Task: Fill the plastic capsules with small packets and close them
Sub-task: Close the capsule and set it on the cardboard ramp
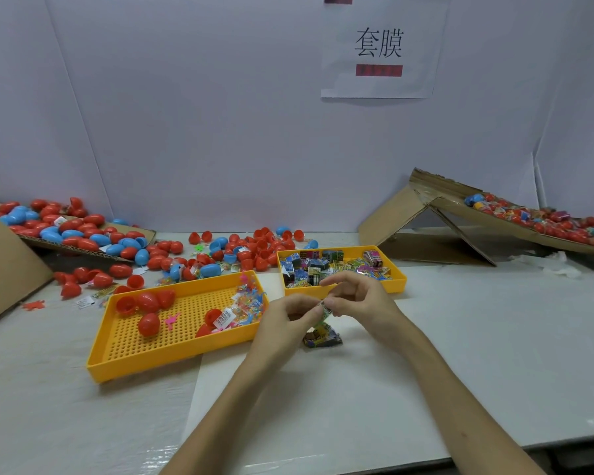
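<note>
Packet [324,308] first: I held one small printed packet between both hands, just above the desk [460,337]. My left hand [282,323] pinched it from one side and my right hand [364,299] from the other, fingertips closed on it and nothing else in either grip. A few more packets [323,338] lay on the desk directly beneath, and the main supply sat in the yellow tray [396,284] just beyond my right hand.

I judged this to be the readying step, with the packet being folded or straightened so it would fit. No capsule was in my hands yet. The next move would call for freeing one hand, reaching left to the perforated yellow tray [151,347] where red capsule pieces [149,324] lay, seating the packet inside one and pressing a matching half on squarely.

Much was hard to read. My fingers covered most of the packet, so I could not tell whether it was folded or flat. Whether the red pieces in the tray were halves or closed capsules was unclear for several of them. The loose red and blue capsules [247,252] behind the trays blurred together. The capsules on the tilted cardboard [426,214] at the right ran off the frame's edge.
</note>
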{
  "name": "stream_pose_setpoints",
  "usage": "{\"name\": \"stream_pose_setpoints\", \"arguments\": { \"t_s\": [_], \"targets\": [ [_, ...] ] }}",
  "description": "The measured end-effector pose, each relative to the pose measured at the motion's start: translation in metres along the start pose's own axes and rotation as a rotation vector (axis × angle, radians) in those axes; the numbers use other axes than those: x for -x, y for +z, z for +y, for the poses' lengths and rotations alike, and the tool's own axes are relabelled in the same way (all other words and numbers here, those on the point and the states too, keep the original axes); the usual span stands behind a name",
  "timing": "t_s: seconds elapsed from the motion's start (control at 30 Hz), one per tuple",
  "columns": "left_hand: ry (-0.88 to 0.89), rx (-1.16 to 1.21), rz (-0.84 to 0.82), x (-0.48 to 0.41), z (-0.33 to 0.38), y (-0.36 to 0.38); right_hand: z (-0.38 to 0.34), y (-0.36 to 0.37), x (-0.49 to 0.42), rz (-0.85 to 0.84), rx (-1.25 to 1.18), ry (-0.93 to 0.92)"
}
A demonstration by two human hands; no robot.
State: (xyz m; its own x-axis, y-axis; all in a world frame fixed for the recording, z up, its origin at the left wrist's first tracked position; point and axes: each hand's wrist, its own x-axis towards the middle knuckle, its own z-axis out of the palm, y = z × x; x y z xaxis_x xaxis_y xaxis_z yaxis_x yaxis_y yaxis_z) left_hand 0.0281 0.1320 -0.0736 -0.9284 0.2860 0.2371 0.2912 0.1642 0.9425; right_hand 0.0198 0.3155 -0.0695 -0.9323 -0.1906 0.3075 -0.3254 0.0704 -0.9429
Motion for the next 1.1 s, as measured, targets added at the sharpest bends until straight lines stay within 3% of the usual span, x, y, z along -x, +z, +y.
{"name": "stream_pose_setpoints", "arguments": {
  "t_s": [0.3, 0.5, 1.1],
  "targets": [
    [-0.108, 0.145, 0.023, 0.001, 0.004, -0.004, -0.006, 0.004, 0.001, 0.032, -0.145, 0.059],
    [-0.098, 0.153, 0.057, 0.002, 0.006, -0.004, -0.003, 0.011, 0.002, -0.068, -0.080, 0.099],
    [-0.118, 0.151, 0.104, 0.003, 0.005, -0.002, 0.000, 0.007, 0.000, 0.039, -0.029, 0.105]
  ]
}}
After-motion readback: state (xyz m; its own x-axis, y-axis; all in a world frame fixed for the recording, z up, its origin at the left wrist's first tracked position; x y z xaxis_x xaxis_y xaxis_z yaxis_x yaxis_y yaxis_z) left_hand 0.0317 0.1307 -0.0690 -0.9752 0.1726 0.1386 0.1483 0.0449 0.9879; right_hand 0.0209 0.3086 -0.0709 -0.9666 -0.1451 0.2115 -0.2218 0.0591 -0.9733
